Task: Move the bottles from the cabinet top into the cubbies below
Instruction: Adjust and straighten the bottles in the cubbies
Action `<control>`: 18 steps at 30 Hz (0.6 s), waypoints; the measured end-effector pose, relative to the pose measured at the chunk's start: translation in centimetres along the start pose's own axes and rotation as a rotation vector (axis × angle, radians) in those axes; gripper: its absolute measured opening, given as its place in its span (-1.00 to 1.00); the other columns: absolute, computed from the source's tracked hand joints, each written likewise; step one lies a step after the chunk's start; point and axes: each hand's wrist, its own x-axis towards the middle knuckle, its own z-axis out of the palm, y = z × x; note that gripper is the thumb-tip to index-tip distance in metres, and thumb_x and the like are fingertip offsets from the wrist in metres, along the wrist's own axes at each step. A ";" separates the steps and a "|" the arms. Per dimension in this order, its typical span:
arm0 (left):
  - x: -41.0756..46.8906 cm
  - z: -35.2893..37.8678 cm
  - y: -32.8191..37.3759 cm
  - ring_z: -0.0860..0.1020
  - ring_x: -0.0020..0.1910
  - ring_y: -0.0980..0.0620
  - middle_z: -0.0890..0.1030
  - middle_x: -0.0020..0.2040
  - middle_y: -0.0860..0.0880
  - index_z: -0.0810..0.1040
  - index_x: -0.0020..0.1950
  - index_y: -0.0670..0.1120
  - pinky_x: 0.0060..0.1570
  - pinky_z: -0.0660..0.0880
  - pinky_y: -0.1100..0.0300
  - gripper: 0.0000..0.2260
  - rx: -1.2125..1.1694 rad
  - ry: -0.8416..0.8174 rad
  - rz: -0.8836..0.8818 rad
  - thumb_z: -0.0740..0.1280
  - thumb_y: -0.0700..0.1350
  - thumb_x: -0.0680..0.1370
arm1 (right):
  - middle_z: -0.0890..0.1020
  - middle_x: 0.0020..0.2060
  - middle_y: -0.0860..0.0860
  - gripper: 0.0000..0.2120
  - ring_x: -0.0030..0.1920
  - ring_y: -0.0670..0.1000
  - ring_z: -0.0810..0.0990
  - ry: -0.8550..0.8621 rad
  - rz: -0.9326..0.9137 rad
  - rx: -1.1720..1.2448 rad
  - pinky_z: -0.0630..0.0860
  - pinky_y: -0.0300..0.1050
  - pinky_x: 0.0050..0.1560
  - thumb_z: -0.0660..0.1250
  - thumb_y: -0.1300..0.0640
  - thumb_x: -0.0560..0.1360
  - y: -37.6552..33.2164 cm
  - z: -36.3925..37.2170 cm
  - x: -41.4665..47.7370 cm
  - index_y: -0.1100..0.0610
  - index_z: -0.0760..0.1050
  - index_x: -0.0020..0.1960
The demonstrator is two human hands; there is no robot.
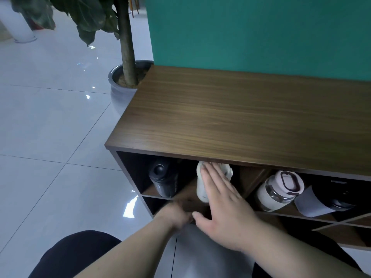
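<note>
A brown wooden cabinet top (241, 117) lies bare in the head view. Under it, the top row of cubbies holds a black bottle (162, 179) at the left and a cream bottle (201, 185) beside it. Further right sit a white bottle with a pink lid (279, 189) and a dark bottle with a grey sleeve (325, 199). My right hand (222, 207) is flat, fingers apart, its fingertips resting on the cream bottle. My left hand (176, 214) is blurred and lower, at the shelf edge below that cubby; its fingers are hidden.
A potted tree in a grey pot (120, 85) stands on the tiled floor against the cabinet's far left corner. A green wall (261, 33) rises behind the cabinet. My dark-clothed knees (76, 255) are in the foreground.
</note>
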 end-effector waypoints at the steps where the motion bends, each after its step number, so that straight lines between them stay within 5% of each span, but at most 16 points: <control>1: -1.3 -1.1 0.5 0.65 0.18 0.03 0.68 0.21 0.09 0.58 0.25 0.21 0.15 0.64 0.03 -0.55 0.020 -0.010 -0.052 0.30 0.17 0.36 | -0.31 0.59 -0.14 -0.07 0.53 -0.20 -0.42 -0.033 -0.010 0.050 -0.33 -0.22 0.52 0.25 -0.15 0.52 -1.0 0.2 0.2 0.01 -0.35 0.59; 5: -6.9 -5.6 1.9 0.64 0.08 -0.05 0.69 0.20 -0.07 0.60 0.26 -0.03 0.01 0.59 0.16 -0.59 -0.031 0.058 -0.052 0.30 0.05 0.45 | -0.06 0.62 -0.19 -0.09 0.54 -0.30 -0.15 -0.057 0.148 0.391 -0.13 -0.37 0.44 0.33 -0.07 0.51 -4.7 1.6 2.6 -0.07 -0.22 0.62; 8: -8.0 -6.7 0.9 0.62 0.16 -0.11 0.61 0.26 -0.12 0.39 0.43 -0.20 0.06 0.63 0.05 -0.26 -0.247 0.156 -0.190 0.41 0.13 0.33 | 0.11 0.62 -0.04 -0.03 0.59 -0.10 0.04 0.021 0.326 0.503 -0.03 -0.35 0.37 0.43 -0.05 0.46 -6.1 3.2 5.0 0.00 -0.13 0.63; 13: -8.1 -7.7 0.4 0.56 0.33 -0.22 0.54 0.41 -0.17 0.09 0.61 -0.12 0.28 0.55 -0.12 0.06 -0.341 0.286 -0.197 0.28 0.39 0.24 | 0.35 0.50 -0.01 -0.02 0.50 0.03 0.32 0.123 0.490 0.588 0.23 -0.24 0.35 0.53 -0.10 0.34 -6.1 4.9 8.2 0.00 0.07 0.59; 16: -7.5 -7.7 0.6 0.55 0.35 -0.22 0.52 0.44 -0.14 0.07 0.61 0.01 0.27 0.56 -0.16 0.09 -0.352 0.304 -0.141 0.26 0.44 0.17 | 0.50 0.32 -0.04 -0.16 0.34 0.02 0.48 0.179 0.527 0.623 0.43 -0.08 0.29 0.55 -0.17 0.24 -5.6 5.1 9.6 0.00 0.32 0.43; 18: -7.5 -7.7 0.8 0.54 0.36 -0.20 0.51 0.46 -0.11 0.08 0.61 0.11 0.27 0.56 -0.17 0.08 -0.365 0.305 -0.102 0.25 0.45 0.14 | 0.50 0.29 -0.04 -0.19 0.30 0.01 0.49 0.162 0.541 0.614 0.40 -0.14 0.17 0.57 -0.18 0.25 -5.6 5.1 10.4 0.04 0.35 0.39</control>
